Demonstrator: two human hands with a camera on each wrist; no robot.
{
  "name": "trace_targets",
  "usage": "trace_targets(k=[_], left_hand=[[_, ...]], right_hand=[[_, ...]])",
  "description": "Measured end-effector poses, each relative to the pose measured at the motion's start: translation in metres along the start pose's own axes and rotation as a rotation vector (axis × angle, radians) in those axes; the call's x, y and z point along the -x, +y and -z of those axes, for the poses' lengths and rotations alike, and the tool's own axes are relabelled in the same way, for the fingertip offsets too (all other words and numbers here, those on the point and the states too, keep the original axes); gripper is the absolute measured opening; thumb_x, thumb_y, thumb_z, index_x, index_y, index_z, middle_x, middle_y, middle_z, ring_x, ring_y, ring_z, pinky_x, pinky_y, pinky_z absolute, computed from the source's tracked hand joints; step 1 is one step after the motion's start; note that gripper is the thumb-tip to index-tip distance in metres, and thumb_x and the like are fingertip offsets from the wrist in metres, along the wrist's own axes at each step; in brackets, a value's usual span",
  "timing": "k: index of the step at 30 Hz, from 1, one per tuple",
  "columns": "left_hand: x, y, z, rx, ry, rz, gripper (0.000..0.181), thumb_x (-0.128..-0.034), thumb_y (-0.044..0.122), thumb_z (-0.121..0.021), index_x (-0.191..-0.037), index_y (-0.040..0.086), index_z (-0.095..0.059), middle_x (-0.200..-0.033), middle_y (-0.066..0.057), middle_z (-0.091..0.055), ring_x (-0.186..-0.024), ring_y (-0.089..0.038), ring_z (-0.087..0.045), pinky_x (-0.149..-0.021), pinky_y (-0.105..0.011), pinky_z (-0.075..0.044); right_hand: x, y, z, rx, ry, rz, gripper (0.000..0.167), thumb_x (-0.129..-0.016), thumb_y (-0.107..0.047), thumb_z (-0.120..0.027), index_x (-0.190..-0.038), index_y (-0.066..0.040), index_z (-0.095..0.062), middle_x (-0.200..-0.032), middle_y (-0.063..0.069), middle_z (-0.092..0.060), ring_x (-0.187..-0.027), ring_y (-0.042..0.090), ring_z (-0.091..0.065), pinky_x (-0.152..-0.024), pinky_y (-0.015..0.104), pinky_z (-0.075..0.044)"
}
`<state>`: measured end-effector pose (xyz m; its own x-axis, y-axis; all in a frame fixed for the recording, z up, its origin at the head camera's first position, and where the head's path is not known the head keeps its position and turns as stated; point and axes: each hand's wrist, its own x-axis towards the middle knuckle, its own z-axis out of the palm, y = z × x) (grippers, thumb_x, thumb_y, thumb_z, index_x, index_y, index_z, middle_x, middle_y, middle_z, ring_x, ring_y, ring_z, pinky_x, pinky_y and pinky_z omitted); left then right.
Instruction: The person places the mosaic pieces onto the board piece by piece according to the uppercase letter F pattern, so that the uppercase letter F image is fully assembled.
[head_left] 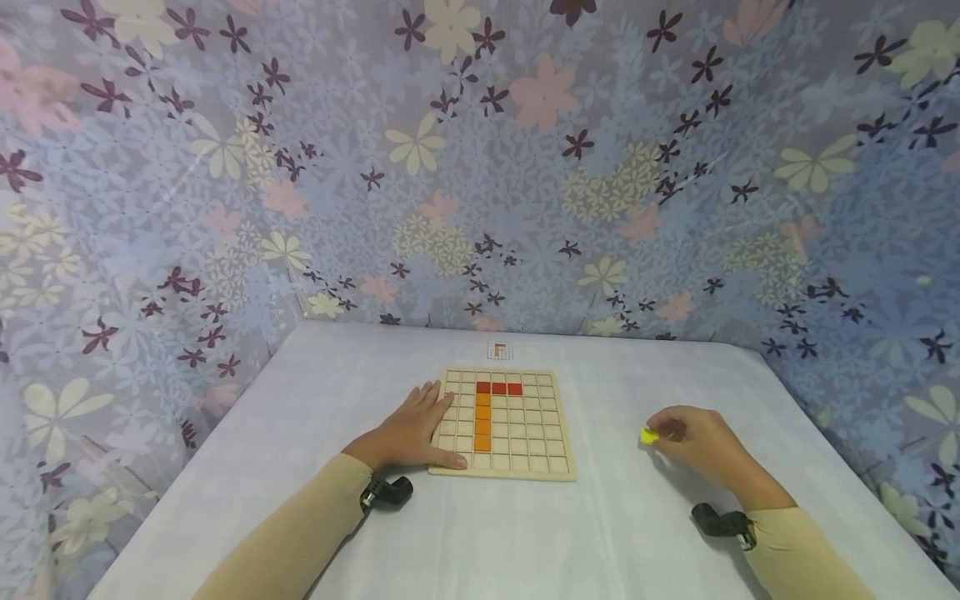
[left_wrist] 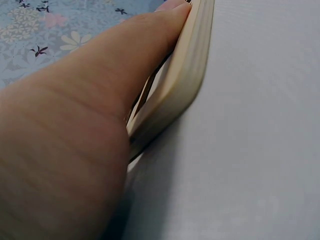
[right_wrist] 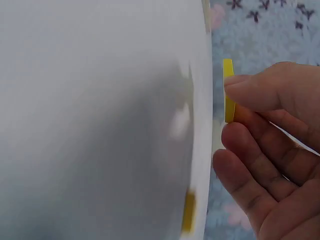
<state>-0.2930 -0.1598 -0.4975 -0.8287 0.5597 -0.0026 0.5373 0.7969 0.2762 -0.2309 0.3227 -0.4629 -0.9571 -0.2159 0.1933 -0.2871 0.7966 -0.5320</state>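
A square wooden grid board [head_left: 528, 433] lies on the table. Three red tiles [head_left: 498, 388] form a row near its top, and a column of orange tiles [head_left: 483, 423] runs down from the leftmost red one. My left hand [head_left: 411, 427] rests on the board's left side, fingers spread, thumb on the lower-left corner; the left wrist view shows the thumb along the board's edge [left_wrist: 192, 65]. Off to the board's right, my right hand [head_left: 693, 437] pinches a thin yellow tile [right_wrist: 229, 92] between thumb and fingers. Another yellow piece [right_wrist: 188, 211], blurred, shows low in the right wrist view.
A small card [head_left: 500, 350] with a printed grid pattern lies just behind the board. White cloth covers the table [head_left: 600, 525]. Floral fabric [head_left: 480, 167] hangs at the back and both sides.
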Motion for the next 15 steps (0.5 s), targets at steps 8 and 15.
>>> trace_targets(k=[8,15], left_hand=[[-0.002,-0.002,-0.001,0.004,-0.002,0.012,0.134,-0.0743,0.093,-0.062,-0.169,0.007,-0.022,-0.173,-0.023,-0.007,-0.159,-0.036,-0.003,-0.126,-0.048,-0.004],[-0.001,-0.001,0.000,0.000,0.000,0.006,0.135,-0.0737,0.095,-0.060,-0.168,0.006,-0.023,-0.173,-0.023,-0.008,-0.159,-0.037,-0.003,-0.126,-0.048,-0.004]], right_hand=[[-0.039,-0.038,-0.030,-0.031,-0.035,0.041,0.022,-0.086,0.001,-0.084,-0.106,-0.005,-0.077,-0.100,0.001,-0.074,-0.089,0.021,-0.069,-0.080,0.044,-0.059],[-0.068,-0.074,-0.055,-0.079,-0.086,0.125,0.022,-0.087,-0.001,-0.085,-0.107,-0.008,-0.078,-0.100,-0.003,-0.074,-0.088,0.014,-0.067,-0.079,0.038,-0.058]])
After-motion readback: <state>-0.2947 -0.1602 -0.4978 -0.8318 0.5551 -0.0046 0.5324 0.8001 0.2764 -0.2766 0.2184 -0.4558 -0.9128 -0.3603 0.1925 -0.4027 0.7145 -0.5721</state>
